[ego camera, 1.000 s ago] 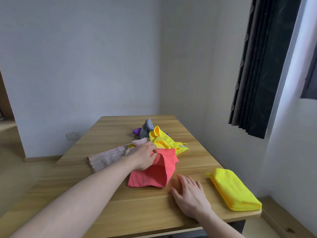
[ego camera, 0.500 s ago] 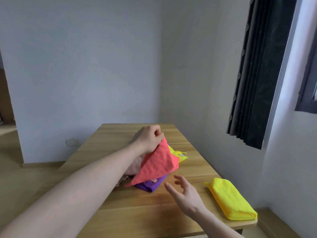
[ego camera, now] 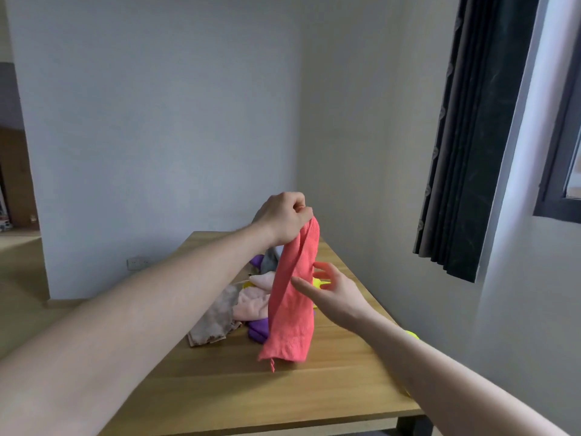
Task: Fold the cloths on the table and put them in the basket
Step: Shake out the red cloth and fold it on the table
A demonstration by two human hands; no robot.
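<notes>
Coral cloth (ego camera: 292, 303) hangs pinched from left hand (ego camera: 284, 220), right hand (ego camera: 338, 294) alongside.

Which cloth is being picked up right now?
Look at the wooden table by the dark curtain. Above its cloth pile, the left hand pinches one cloth's top. It's the coral-red cloth, the only one hanging straight down in the air.
</notes>
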